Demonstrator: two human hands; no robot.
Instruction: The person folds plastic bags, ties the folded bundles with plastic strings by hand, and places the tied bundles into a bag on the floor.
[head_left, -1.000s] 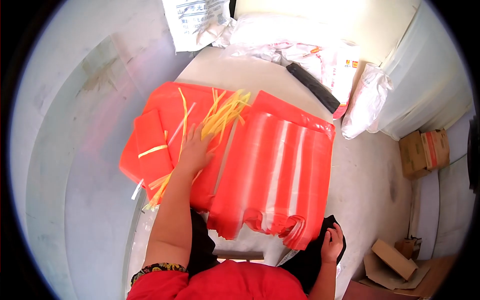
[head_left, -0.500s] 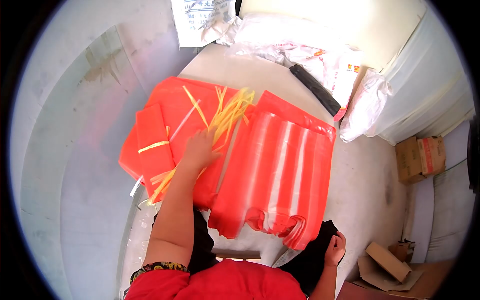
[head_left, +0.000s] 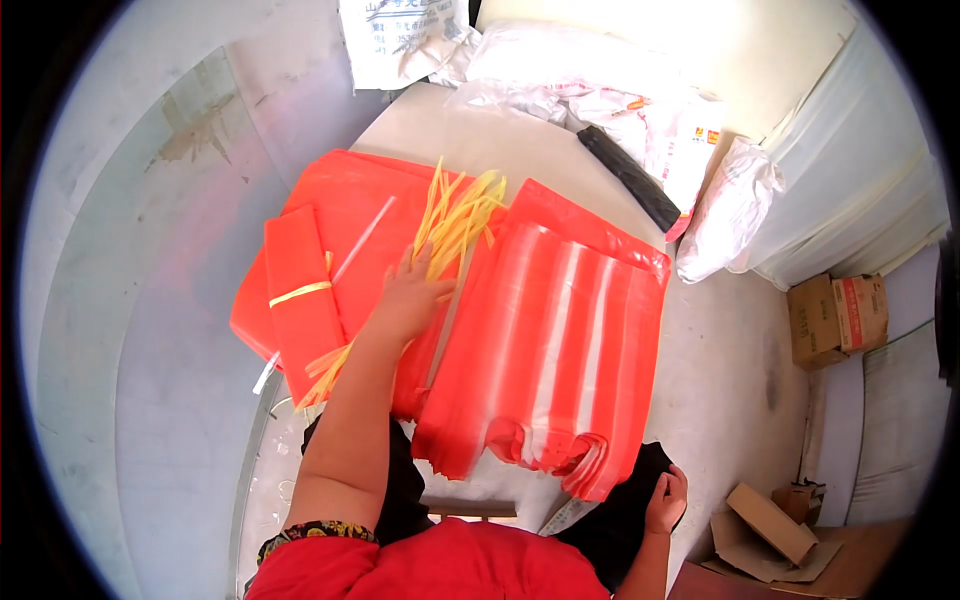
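Note:
My left hand (head_left: 405, 303) lies over the lower end of a bunch of yellow plastic tie strips (head_left: 462, 215). Its fingers point up toward the strips, thumb out to the side, touching them. Under the strips is a stack of red plastic bags (head_left: 350, 190). A folded red bundle (head_left: 300, 262), bound by a yellow tie, sits on that stack's left. To the right lies a pleated stack of red bags (head_left: 545, 350) with whitish folds and ragged lower edges. My right hand (head_left: 666, 503) rests by my knee with loosely bent, slightly parted fingers, holding nothing visible.
White sacks (head_left: 570, 65) and a dark roll (head_left: 628, 178) lie toward the back of the pale table (head_left: 440, 118). Cardboard boxes (head_left: 838, 318) stand at the right, with opened cardboard (head_left: 770, 535) at lower right. A pale wall (head_left: 170, 300) curves along the left.
A loose yellow strand that stood left of the bunch no longer shows there. My left hand has shifted slightly and lies by the bunch; my right hand stays by the knee.

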